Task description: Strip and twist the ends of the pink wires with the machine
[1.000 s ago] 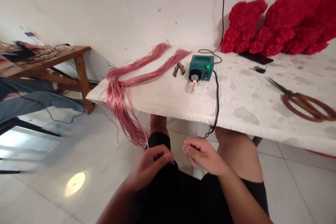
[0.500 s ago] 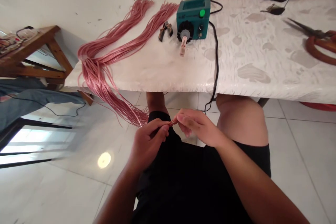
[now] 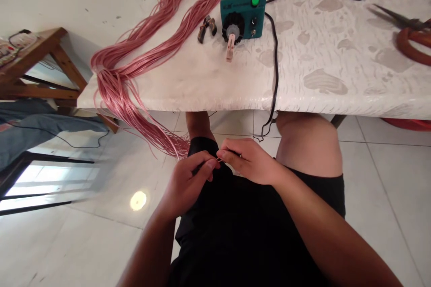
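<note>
Above my lap, my left hand (image 3: 192, 177) pinches a thin pink cord (image 3: 172, 143) that runs back toward the bundle at the table edge. The fingertips of my right hand (image 3: 247, 160) are closed on a short end of it, right beside the left fingertips. Only a small bit of cord shows between the two hands. The large bundle of pink cords (image 3: 116, 92) lies bent over the table's left corner, its lower ends hanging off the edge.
On the table (image 3: 188, 85) stand a teal motor box (image 3: 243, 9) with a pink clip (image 3: 230, 48) at its front, and small pliers (image 3: 206, 28). A black cable (image 3: 276, 63) hangs over the edge. Scissors (image 3: 412, 38) lie at right. A wooden stool (image 3: 60, 60) stands left.
My right hand has shifted slightly left, with its fingers now closed nearer the left fingertips. The view has tilted down a little, so the table sits higher.
</note>
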Demonstrator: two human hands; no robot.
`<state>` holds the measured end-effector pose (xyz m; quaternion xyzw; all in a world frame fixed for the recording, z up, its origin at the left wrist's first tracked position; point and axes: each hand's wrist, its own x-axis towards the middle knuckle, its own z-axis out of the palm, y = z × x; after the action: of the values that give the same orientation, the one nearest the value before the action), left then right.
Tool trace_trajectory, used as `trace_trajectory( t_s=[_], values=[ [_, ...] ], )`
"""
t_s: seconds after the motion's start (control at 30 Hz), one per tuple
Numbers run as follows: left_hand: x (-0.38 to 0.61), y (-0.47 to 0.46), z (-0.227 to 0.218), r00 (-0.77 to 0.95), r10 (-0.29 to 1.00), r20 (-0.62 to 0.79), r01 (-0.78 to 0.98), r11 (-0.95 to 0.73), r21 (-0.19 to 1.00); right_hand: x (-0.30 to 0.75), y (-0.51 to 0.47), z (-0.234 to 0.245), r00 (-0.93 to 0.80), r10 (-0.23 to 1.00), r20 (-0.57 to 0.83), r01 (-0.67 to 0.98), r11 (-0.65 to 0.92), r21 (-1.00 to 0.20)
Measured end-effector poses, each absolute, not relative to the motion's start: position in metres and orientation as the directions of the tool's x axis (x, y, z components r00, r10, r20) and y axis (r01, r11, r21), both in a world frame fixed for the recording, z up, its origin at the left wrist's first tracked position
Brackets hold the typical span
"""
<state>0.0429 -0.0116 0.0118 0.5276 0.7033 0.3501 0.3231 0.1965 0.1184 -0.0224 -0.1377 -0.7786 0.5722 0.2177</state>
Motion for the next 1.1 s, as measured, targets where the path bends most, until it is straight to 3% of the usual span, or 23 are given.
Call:
trace_trajectory(
  t_s=[0.2, 0.67, 0.93, 1.1],
  values=[
    [0.037, -0.015, 0.014, -0.217, 0.973, -0.083, 0.539, 0.191, 0.821, 0.197, 0.117, -0.02, -0.881, 0.447, 0.154, -0.049, 0.237, -0.97],
    [0.037, -0.011, 0.02, -0.182, 0.98, -0.075, 0.594, 0.171, 0.786, 0.197, 0.115, -0.024, -0.889, 0.424, 0.174, -0.075, 0.24, -0.968],
    [0.043, -0.009, 0.028, -0.205, 0.977, -0.054, 0.583, 0.167, 0.795, 0.2, 0.116, -0.018, -0.86, 0.473, 0.192, -0.113, 0.191, -0.975],
    [0.04, -0.013, 0.026, -0.177, 0.978, -0.112, 0.559, 0.194, 0.806, 0.199, 0.115, -0.018, -0.861, 0.461, 0.216, -0.134, 0.203, -0.97]
  ],
)
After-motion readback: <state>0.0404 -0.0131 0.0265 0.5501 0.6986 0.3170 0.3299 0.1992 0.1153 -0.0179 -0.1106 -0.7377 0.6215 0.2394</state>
